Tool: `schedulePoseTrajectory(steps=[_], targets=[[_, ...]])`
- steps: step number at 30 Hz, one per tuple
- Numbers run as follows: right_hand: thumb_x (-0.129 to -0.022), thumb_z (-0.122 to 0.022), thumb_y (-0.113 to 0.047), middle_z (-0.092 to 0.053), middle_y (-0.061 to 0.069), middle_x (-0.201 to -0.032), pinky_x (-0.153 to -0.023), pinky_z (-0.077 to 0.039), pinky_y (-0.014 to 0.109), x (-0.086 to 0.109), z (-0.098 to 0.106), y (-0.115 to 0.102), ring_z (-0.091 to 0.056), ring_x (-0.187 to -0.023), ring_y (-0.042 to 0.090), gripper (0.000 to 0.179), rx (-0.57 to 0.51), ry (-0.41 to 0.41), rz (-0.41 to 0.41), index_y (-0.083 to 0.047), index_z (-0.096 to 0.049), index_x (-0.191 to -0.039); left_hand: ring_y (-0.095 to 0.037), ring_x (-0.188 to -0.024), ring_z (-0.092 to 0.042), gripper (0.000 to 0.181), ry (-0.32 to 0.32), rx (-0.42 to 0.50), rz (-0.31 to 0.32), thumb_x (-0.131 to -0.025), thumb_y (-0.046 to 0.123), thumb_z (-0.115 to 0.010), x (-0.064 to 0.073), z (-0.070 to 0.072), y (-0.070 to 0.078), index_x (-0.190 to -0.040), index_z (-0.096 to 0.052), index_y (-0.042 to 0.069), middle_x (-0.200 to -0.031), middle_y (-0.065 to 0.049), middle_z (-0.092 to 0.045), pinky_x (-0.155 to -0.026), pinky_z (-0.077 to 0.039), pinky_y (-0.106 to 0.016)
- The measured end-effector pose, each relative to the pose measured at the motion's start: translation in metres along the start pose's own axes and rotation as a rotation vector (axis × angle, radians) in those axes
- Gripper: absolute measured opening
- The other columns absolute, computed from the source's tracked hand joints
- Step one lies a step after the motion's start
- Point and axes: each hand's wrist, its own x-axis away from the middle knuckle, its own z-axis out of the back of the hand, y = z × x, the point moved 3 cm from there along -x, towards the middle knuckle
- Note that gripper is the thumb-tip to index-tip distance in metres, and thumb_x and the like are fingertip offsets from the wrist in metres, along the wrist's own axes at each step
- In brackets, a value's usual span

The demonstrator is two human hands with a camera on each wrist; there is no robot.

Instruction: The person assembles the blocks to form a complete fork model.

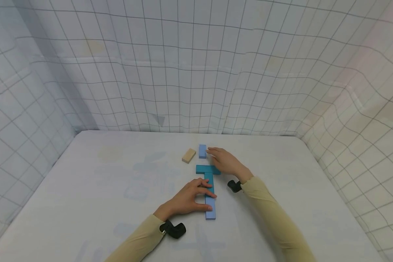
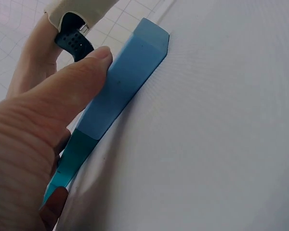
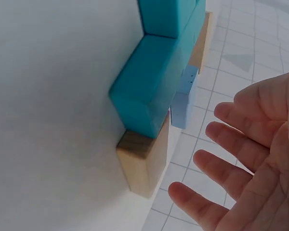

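My left hand (image 1: 188, 198) lies over a line of blocks, its fingers across the teal block (image 1: 209, 177) and its thumb on the near light blue block (image 1: 210, 215). In the left wrist view, that thumb rests on the light blue block (image 2: 120, 79), beside the teal one (image 2: 77, 154). A teal crosspiece block (image 1: 201, 169) lies across the line's far end. Above its right end hovers my right hand (image 1: 225, 162), fingers spread and holding nothing. The right wrist view shows a wooden block (image 3: 142, 166) against the crosspiece's end (image 3: 144, 82); the hand hides it from the head view.
Behind the crosspiece lie another light blue block (image 1: 202, 151) and, to its left, a wooden block (image 1: 189, 155). The white tabletop (image 1: 118, 189) ends at a gridded curtain (image 1: 183, 91) at the back, with more of it at both sides.
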Motion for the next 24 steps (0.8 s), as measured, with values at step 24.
schedulePoseTrajectory(steps=[24], targets=[[-0.097, -0.043, -0.007, -0.045, 0.014, -0.141, -0.107, -0.027, 0.045, -0.018, -0.009, -0.006, -0.032, -0.134, 0.032, 0.039, 0.039, -0.157, -0.071, 0.002, -0.052, -0.133, -0.015, -0.133, -0.031, 0.037, 0.002, 0.006, 0.009, -0.08, 0.043, -0.074, 0.001, -0.001, 0.0, -0.114, -0.07, 0.028, -0.132, 0.003, -0.048, -0.107, -0.024, -0.045]])
